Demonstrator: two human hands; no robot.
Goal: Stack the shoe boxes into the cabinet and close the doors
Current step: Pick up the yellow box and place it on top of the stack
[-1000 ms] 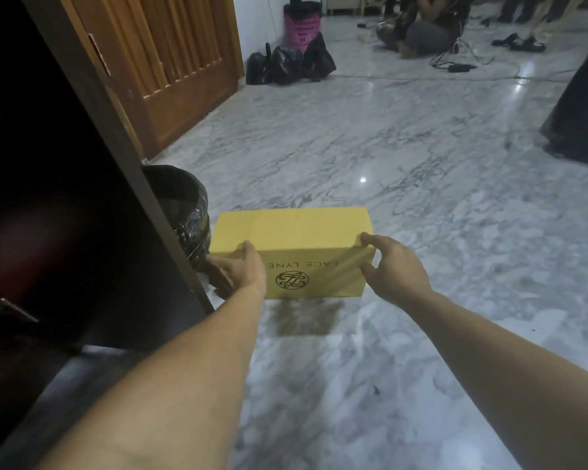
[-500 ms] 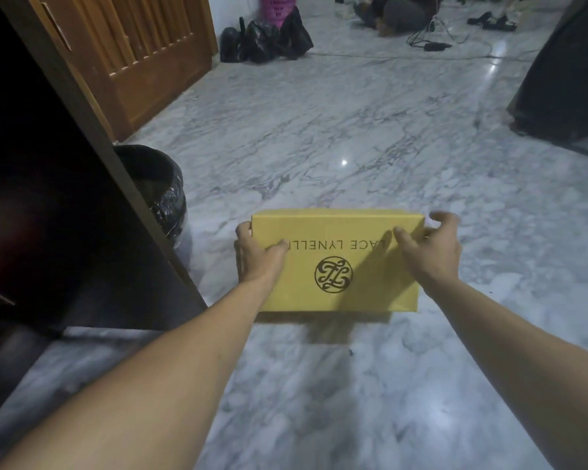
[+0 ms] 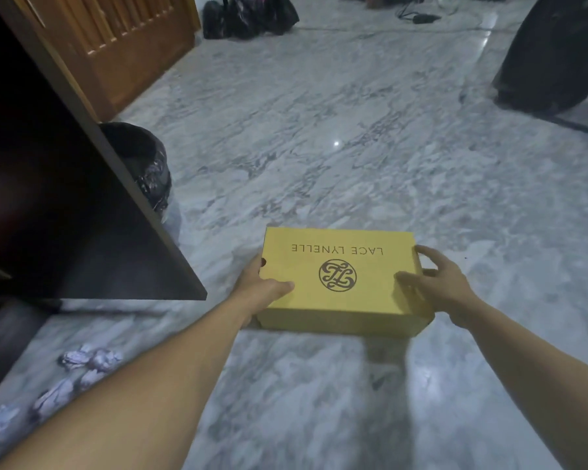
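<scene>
A yellow shoe box (image 3: 340, 279) with a dark round logo and upside-down lettering on its lid hangs above the marble floor, held flat. My left hand (image 3: 258, 286) grips its left end, thumb on the lid. On the box's right end sits my right hand (image 3: 431, 283), thumb on top and fingers curled round the side. The dark open cabinet door (image 3: 92, 212) juts out at the left; the cabinet's inside is too dark to make out.
A black bin with a plastic liner (image 3: 146, 164) stands behind the cabinet door. Crumpled paper (image 3: 82, 361) lies on the floor at lower left. A wooden door (image 3: 123, 45) and black bags (image 3: 248, 15) are at the back; a dark object (image 3: 550, 52) stands far right.
The box has been lifted off the floor and brought toward me and to the right, its lid turned up to face me. Both hands kept their hold on its ends.
</scene>
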